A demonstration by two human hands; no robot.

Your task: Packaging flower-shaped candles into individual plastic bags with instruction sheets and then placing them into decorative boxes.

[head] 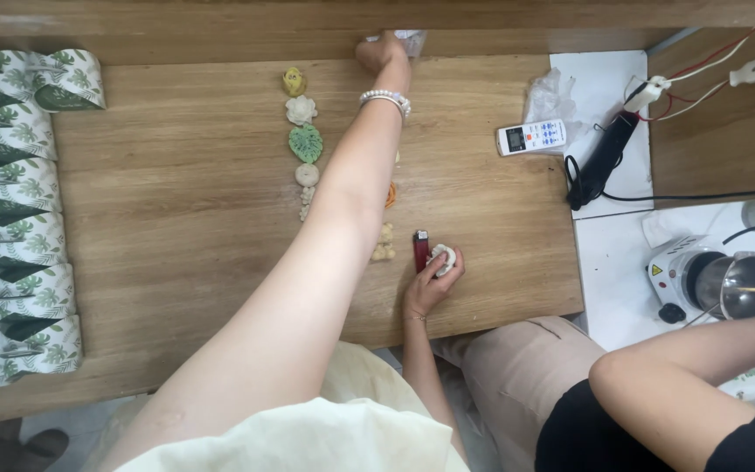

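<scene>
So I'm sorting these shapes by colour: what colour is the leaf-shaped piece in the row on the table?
Green. The leaf-shaped piece shows best in the head view.

You are looking down on a small craft workshop. A wooden bench [176, 227] carries a row of small moulded shapes [304, 144] and a stack of leaf-printed paper packaging [10, 218]. To your right, a white side surface [609, 253] holds a small hotplate [679, 275] with a metal melting pot [744, 293], cables, and a remote control [530, 137].
</scene>
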